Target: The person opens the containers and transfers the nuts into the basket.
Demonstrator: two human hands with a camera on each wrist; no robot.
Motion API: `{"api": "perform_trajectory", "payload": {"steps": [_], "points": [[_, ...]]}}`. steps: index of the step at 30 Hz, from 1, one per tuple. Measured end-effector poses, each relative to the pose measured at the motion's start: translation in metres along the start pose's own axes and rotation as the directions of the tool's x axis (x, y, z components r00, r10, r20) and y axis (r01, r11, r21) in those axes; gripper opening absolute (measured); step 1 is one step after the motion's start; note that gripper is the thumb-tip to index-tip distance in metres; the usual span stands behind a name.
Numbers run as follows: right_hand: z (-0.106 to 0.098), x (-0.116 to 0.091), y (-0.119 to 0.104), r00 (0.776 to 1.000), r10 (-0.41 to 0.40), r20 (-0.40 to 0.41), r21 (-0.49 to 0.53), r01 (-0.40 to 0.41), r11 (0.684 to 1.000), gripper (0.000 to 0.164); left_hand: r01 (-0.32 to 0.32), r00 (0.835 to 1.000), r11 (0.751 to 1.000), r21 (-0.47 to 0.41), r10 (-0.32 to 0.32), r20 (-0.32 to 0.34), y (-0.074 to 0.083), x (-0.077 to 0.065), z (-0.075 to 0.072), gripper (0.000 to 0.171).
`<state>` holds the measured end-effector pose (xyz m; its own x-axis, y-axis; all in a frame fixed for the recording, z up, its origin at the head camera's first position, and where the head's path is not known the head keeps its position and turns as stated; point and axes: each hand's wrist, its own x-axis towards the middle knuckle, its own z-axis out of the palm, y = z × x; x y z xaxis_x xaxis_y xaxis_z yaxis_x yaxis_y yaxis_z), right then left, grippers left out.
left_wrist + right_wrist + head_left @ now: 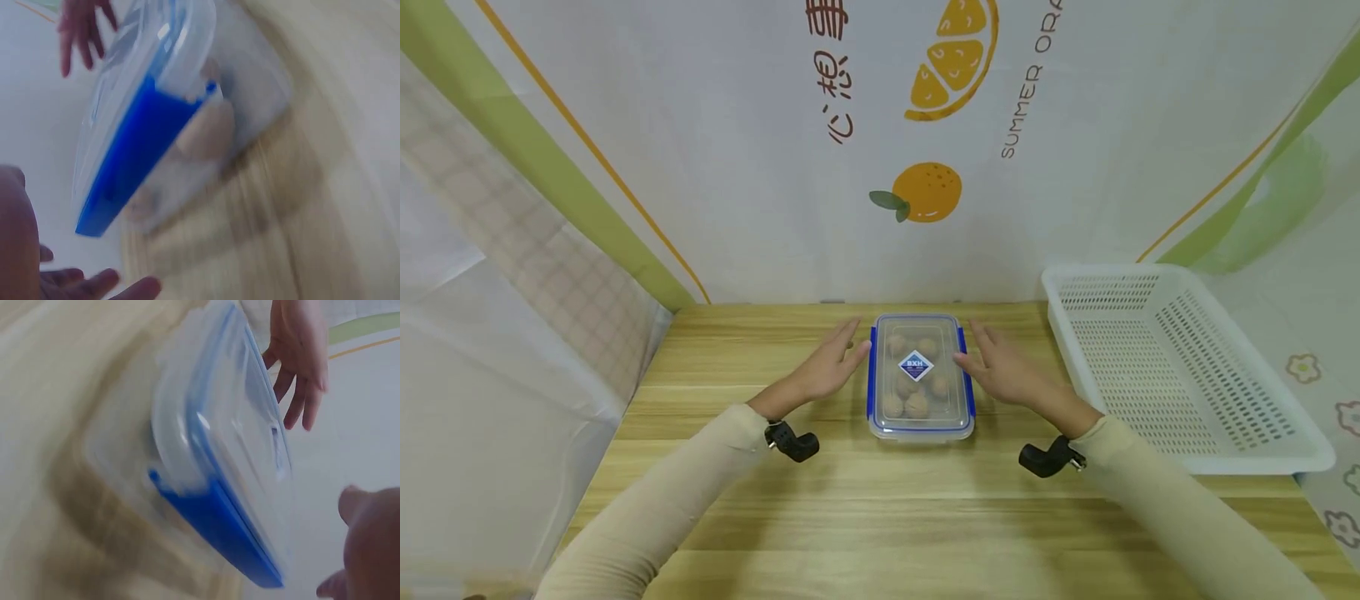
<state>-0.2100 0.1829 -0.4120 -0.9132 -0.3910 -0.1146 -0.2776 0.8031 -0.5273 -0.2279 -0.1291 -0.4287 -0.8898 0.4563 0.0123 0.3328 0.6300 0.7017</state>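
A clear lidded food container with blue side clips and a blue-and-white diamond label sits on the wooden table. Through its lid several round, tan walnuts show. To its left is my left hand, fingers extended forward and the thumb close to the left clip. My right hand mirrors it on the other side, its thumb near the right clip. Neither hand grips the container; whether the thumbs touch it, I cannot tell.
A white perforated plastic basket stands at the right, beyond my right hand. Behind the wooden table hangs a white cloth printed with oranges and writing. More cloth drapes along the left side.
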Motion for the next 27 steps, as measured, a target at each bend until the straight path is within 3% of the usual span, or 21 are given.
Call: {"api": "perform_trajectory", "payload": {"steps": [3, 7, 11, 16, 19, 27], "points": [[0.013, 0.005, 0.0, 1.0, 0.026, -0.016, 0.135, -0.024, 0.991, 0.081, 0.066, 0.998, 0.987, -0.144, -0.069, -0.012, 0.003, 0.002, 0.008, 0.065], [0.029, 0.009, -0.001, 0.996, 0.077, -0.042, 0.28, -0.063, 0.958, 0.078, 0.174, 0.984, 0.927, -0.331, -0.178, 0.016, 0.008, 0.004, 0.019, 0.066], [0.039, 0.011, -0.002, 0.984, 0.169, -0.06, 0.359, -0.137, 0.923, 0.076, 0.239, 0.968, 0.881, -0.409, -0.25, 0.029, 0.012, 0.006, 0.028, 0.062], [0.049, 0.013, -0.004, 0.963, 0.24, -0.121, 0.396, -0.175, 0.901, 0.07, 0.253, 0.957, 0.889, -0.382, -0.287, -0.035, 0.016, 0.009, 0.038, 0.054], [0.054, 0.014, -0.005, 0.949, 0.267, -0.168, 0.425, -0.174, 0.888, 0.064, 0.226, 0.956, 0.904, -0.362, -0.277, -0.095, 0.015, 0.012, 0.044, 0.051], [0.066, 0.018, -0.002, 0.919, 0.34, -0.198, 0.504, -0.202, 0.84, 0.058, 0.193, 0.949, 0.897, -0.398, -0.274, -0.157, 0.015, 0.012, 0.058, 0.049]]}}
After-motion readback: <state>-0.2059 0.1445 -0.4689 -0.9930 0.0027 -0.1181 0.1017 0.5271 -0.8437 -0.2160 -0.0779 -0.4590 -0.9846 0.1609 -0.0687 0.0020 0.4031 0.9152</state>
